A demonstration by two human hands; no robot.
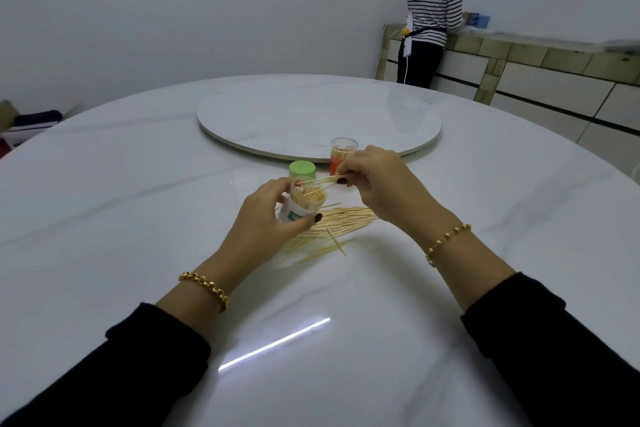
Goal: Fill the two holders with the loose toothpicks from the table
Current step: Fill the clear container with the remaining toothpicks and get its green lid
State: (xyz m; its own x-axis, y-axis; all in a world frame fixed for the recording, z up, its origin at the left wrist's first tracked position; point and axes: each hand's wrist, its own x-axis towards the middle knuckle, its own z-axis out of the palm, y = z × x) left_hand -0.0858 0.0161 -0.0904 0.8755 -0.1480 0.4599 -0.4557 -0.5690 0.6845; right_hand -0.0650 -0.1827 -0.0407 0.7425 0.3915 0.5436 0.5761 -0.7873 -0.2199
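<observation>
The left hand (266, 215) grips a tilted holder (298, 210), mouth up and rightward. The right hand (377, 180) pinches toothpicks (322, 180) lying left-right, tips pointing left into that mouth, above the pile (343, 222) on the table (138, 201).

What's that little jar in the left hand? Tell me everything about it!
It is a small round clear plastic holder with a white label bearing a green band. Its lid is off, and it is tilted with its open mouth toward the camera, packed nearly full of pale wooden toothpicks. The left hand grips it over the white marble table.
</observation>
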